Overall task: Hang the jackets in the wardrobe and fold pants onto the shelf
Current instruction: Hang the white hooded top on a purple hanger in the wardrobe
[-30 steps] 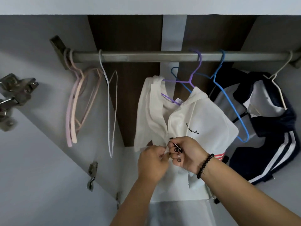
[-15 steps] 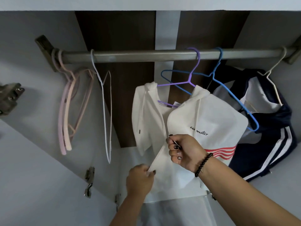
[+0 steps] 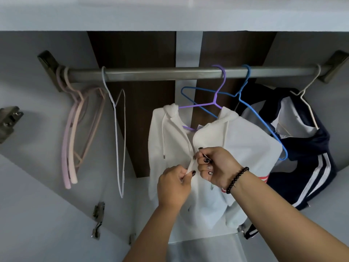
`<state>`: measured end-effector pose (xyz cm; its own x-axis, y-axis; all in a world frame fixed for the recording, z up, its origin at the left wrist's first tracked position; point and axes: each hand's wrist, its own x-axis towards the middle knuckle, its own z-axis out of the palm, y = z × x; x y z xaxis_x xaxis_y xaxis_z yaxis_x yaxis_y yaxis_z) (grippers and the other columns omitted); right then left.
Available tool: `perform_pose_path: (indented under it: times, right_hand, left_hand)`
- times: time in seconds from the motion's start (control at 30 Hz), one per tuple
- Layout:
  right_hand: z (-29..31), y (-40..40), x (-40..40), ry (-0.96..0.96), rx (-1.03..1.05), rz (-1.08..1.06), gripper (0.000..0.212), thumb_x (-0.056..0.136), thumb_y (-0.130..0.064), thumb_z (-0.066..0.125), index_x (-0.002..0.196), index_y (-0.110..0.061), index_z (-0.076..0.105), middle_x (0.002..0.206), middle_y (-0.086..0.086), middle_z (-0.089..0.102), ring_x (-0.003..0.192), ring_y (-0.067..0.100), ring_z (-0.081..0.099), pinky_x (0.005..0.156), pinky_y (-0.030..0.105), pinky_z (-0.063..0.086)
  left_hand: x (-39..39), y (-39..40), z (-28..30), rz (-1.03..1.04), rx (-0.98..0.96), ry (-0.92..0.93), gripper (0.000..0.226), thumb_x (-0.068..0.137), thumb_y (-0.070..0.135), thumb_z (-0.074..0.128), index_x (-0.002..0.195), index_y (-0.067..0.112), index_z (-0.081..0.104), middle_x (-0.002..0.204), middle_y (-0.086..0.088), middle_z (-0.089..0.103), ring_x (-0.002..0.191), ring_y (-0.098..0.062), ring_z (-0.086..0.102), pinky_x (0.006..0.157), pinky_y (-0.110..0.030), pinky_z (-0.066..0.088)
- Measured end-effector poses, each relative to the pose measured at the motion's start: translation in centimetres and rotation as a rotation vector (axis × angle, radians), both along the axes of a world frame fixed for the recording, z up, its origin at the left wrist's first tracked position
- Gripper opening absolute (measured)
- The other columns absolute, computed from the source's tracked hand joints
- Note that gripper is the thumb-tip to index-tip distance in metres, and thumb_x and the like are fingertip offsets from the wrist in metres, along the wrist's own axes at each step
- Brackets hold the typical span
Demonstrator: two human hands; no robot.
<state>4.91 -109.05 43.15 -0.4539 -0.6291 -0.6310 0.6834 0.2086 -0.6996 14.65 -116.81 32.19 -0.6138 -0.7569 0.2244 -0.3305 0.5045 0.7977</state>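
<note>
One white hooded jacket [image 3: 236, 148] hangs on a purple hanger [image 3: 213, 103] mid-rail, its front edges pinched by the left hand [image 3: 174, 188] and right hand [image 3: 217, 167], fingers curled tight. To its right hang one empty blue hanger [image 3: 264, 120] and one navy jacket [image 3: 309, 157]; far left, two pink hangers [image 3: 73, 133] and one white hanger [image 3: 119, 133] on the rail [image 3: 151, 73].

No readable text, small tag [image 3: 199, 126] at white jacket [image 3: 245, 140] collar too blurred to read, chest print hidden behind right hand [image 3: 217, 167]

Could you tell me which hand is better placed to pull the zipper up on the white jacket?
Probably the right hand: it pinches what looks like the zipper pull at the front opening of the white jacket. The left hand grips the front edge just below, placed to hold it taut.
</note>
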Motion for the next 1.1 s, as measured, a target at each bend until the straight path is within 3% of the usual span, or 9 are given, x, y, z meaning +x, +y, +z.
perform_pose_path:
  times: [0.1, 0.43, 0.53, 0.67, 0.8, 0.87, 1.0, 1.1]
  right_hand:
    - [0.9, -0.3, -1.0, 0.003, -0.023, 0.0, 0.027, 0.089, -0.01, 0.039, 0.062, -0.015, 0.042, 0.049, -0.005, 0.029, 0.035, 0.007, 0.021, 0.032, 0.016, 0.018]
    - [1.9, -0.6, -3.2, 0.067, -0.02, 0.036, 0.031, 0.093, -0.015, 0.041, 0.063, -0.015, 0.047, 0.051, -0.005, 0.033, 0.037, 0.007, 0.025, 0.033, 0.016, 0.021]
    - [0.9, -0.1, -3.2, 0.194, 0.036, 0.075, 0.029, 0.091, -0.014, 0.042, 0.063, -0.015, 0.045, 0.051, -0.004, 0.033, 0.04, 0.01, 0.025, 0.038, 0.018, 0.022]
    - [0.9, 1.2, -4.1, 0.363, 0.052, 0.068, 0.025, 0.088, -0.01, 0.046, 0.063, -0.013, 0.045, 0.053, -0.001, 0.033, 0.045, 0.014, 0.026, 0.045, 0.022, 0.024]
    - [1.1, 1.5, -5.4, 0.486, 0.144, 0.087, 0.022, 0.087, -0.007, 0.05, 0.065, -0.008, 0.053, 0.055, 0.003, 0.039, 0.043, 0.014, 0.031, 0.048, 0.024, 0.029]
    - [1.0, 1.3, -5.6, 0.544, 0.212, 0.158, 0.018, 0.086, -0.005, 0.05, 0.068, -0.005, 0.055, 0.057, 0.005, 0.04, 0.043, 0.015, 0.034, 0.047, 0.023, 0.029]
    - [1.0, 1.4, -6.0, 0.814, 0.322, 0.336, 0.026, 0.091, -0.007, 0.046, 0.072, -0.011, 0.063, 0.06, 0.002, 0.05, 0.047, 0.017, 0.051, 0.046, 0.019, 0.037]
    - [1.8, 1.8, -7.7, 1.286, 0.235, 0.179, 0.025, 0.093, -0.01, 0.048, 0.077, -0.016, 0.066, 0.069, 0.006, 0.06, 0.061, 0.017, 0.057, 0.056, 0.02, 0.043]
  left_hand:
    - [0.6, -0.3, -1.2, 0.029, 0.035, -0.065, 0.046, 0.081, 0.026, 0.074, 0.055, 0.033, 0.037, 0.053, 0.014, 0.044, 0.052, -0.009, 0.044, 0.051, -0.018, 0.032]
    - [0.5, -1.3, -3.7, 0.057, 0.136, -0.194, 0.035, 0.082, 0.033, 0.073, 0.059, 0.029, 0.048, 0.059, 0.012, 0.056, 0.057, -0.008, 0.054, 0.054, -0.021, 0.044]
    - [-0.1, -2.2, -3.9, -0.109, 0.184, -0.257, 0.024, 0.082, 0.035, 0.073, 0.066, 0.026, 0.057, 0.062, 0.012, 0.059, 0.062, -0.006, 0.057, 0.06, -0.021, 0.046]
    - [-1.1, -3.9, -1.6, -0.457, 0.157, -0.33, 0.013, 0.085, 0.019, 0.067, 0.074, 0.013, 0.067, 0.075, -0.001, 0.069, 0.07, -0.013, 0.062, 0.07, -0.03, 0.051]
    - [-3.8, -5.6, 4.2, -0.308, 0.047, -0.115, 0.02, 0.091, 0.012, 0.059, 0.1, 0.021, 0.073, 0.096, 0.009, 0.073, 0.09, -0.006, 0.067, 0.08, -0.019, 0.052]
    - [-5.5, -6.0, 7.1, -0.296, -0.056, 0.001, 0.025, 0.093, 0.007, 0.054, 0.11, 0.018, 0.069, 0.104, 0.004, 0.071, 0.095, -0.009, 0.065, 0.084, -0.023, 0.053]
    - [-9.2, -6.2, 10.8, -0.313, -0.191, 0.015, 0.04, 0.095, 0.006, 0.05, 0.133, 0.019, 0.05, 0.134, -0.001, 0.052, 0.111, -0.015, 0.057, 0.093, -0.031, 0.051]
    - [-11.6, -6.7, 12.4, -0.376, -0.133, -0.087, 0.048, 0.096, 0.011, 0.052, 0.141, 0.016, 0.037, 0.143, -0.003, 0.042, 0.117, -0.021, 0.055, 0.094, -0.026, 0.045]
